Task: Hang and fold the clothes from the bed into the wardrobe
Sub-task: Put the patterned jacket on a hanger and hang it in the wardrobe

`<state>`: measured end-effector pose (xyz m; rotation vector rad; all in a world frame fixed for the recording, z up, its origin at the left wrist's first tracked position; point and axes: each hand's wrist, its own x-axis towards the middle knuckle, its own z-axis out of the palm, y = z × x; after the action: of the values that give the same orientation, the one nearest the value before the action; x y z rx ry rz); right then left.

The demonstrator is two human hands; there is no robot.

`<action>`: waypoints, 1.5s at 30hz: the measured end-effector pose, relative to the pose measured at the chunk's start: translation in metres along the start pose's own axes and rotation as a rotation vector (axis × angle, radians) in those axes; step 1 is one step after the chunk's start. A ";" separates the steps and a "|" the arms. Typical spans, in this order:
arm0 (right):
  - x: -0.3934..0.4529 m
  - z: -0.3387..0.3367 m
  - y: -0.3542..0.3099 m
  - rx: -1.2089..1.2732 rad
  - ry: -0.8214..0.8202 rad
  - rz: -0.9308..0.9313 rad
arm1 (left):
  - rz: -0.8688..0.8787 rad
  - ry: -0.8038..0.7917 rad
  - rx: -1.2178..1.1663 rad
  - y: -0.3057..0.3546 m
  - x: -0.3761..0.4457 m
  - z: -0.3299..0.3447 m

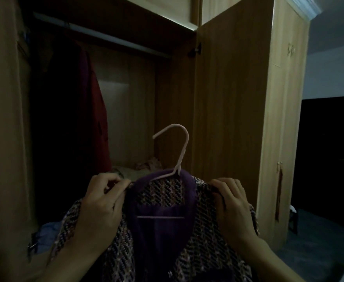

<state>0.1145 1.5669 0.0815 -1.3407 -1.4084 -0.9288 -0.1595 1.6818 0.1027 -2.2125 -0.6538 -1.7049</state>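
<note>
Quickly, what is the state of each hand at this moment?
Left hand: pinches the shoulder of the tweed jacket on the hanger.
Right hand: grips the jacket's other shoulder.

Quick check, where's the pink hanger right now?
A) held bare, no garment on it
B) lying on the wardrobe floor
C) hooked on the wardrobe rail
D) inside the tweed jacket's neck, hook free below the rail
D: the pink hanger sits in the tweed jacket collar, hook in open air well below the rail, while the left hand and right hand grip the jacket's shoulders.
</note>
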 end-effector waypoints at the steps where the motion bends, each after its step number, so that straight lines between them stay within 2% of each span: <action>1: 0.005 0.005 0.008 -0.008 0.012 -0.007 | 0.004 0.004 0.013 -0.003 0.007 0.008; 13: 0.096 0.089 0.116 0.133 0.137 -0.048 | 0.034 0.092 0.036 -0.037 0.101 0.123; 19: 0.155 0.114 0.152 0.112 0.202 -0.119 | 0.055 0.171 0.047 -0.058 0.158 0.169; 25: 0.221 0.140 0.179 0.039 0.255 -0.154 | 0.082 0.267 0.001 -0.091 0.220 0.221; 32: 0.284 0.192 0.202 -0.099 0.399 -0.176 | 0.103 0.328 -0.127 -0.152 0.294 0.291; 45: 0.447 0.307 0.237 -0.362 0.435 -0.315 | 0.142 0.441 -0.134 -0.279 0.441 0.387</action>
<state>0.3318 2.0085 0.4108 -1.0888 -1.1602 -1.6391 0.1140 2.1867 0.4060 -1.8113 -0.2750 -2.1120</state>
